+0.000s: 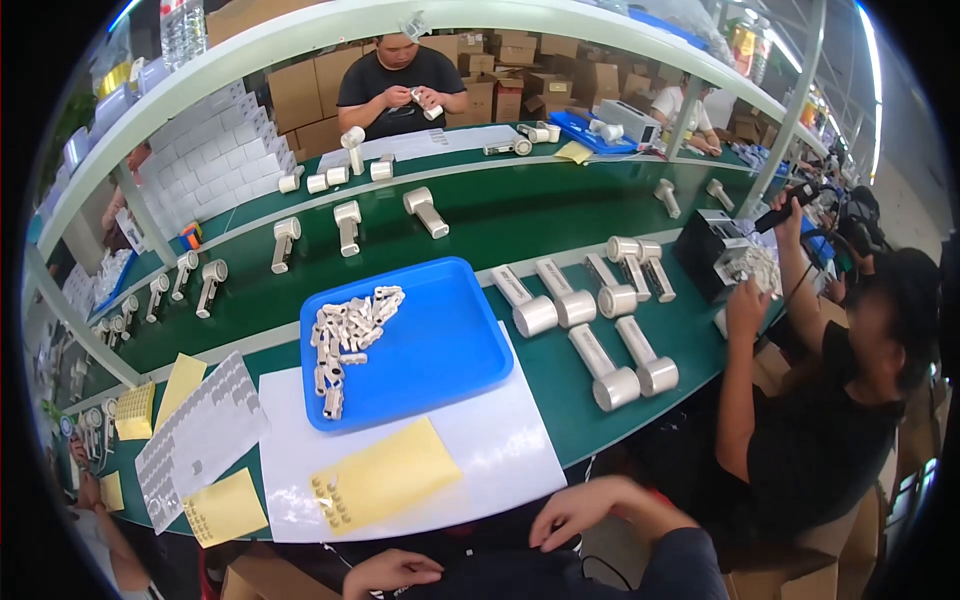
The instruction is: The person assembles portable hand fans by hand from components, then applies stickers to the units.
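Observation:
My left hand (394,570) is low in the view, in front of the table's near edge, with its fingers stretched out and nothing in them. To its right, my right hand (580,510) hangs with loosely bent, parted fingers and holds nothing. Both hands are apart from the things on the table. Nearest to them lies a white sheet (510,450) with a yellow sticker sheet (390,475) on it. Behind that, a blue tray (440,340) holds a heap of small white plastic parts (350,325) on its left side.
Several white handheld fans (595,365) lie right of the tray; more ride on the green conveyor belt (380,240). Grey-and-white sticker sheets (205,430) lie left. At right, a co-worker (820,400) holds a black tool (790,205). Another person (400,85) sits across.

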Tool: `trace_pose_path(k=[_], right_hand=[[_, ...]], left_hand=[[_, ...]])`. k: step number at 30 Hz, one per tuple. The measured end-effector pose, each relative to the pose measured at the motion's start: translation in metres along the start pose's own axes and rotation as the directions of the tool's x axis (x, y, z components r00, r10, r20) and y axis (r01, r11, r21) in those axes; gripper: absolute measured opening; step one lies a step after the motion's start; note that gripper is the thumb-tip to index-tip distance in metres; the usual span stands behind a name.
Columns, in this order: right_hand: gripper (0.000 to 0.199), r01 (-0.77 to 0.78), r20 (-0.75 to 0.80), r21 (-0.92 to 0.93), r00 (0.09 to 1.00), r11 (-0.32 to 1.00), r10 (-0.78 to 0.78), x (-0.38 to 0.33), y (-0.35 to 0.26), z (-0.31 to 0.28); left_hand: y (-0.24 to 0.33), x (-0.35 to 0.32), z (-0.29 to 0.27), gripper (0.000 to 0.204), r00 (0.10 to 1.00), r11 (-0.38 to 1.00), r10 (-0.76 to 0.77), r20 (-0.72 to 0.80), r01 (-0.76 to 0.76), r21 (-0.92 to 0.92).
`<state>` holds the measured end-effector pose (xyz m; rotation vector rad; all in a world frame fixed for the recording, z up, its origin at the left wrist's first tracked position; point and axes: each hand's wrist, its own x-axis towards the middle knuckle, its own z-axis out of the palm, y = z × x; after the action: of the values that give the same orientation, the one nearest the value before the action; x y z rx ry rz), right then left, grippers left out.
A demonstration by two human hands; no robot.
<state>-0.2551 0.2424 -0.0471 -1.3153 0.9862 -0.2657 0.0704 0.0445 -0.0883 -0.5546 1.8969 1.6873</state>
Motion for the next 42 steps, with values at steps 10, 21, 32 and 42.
trace_pose_path(k=[10,21,32,42], right_hand=[[0.063,-0.752,-0.988,-0.126,0.037,0.647,-0.149,-0.106,-0.007,-0.106],[0.083,-0.678,-0.985,-0.13,0.174,0.724,-0.015,-0.091,-0.001,-0.127],[0.085,0.235,-0.895,0.014,0.436,0.972,-0.093,-0.1,-0.013,-0.057],[0.088,-0.269,-0.976,0.043,0.194,0.962,0.097,-0.037,-0.063,-0.073]], left_hand=[[0.093,-0.024,-0.027,0.041,0.362,0.748,0.657,-0.661,-0.21,0.63],[0.083,0.045,-0.036,0.048,0.554,0.611,0.699,-0.453,-0.133,0.78],[0.099,0.073,-0.028,0.045,0.521,0.558,0.742,-0.421,-0.132,0.819],[0.098,0.076,-0.038,0.045,0.519,0.566,0.752,-0.407,-0.191,0.802]])
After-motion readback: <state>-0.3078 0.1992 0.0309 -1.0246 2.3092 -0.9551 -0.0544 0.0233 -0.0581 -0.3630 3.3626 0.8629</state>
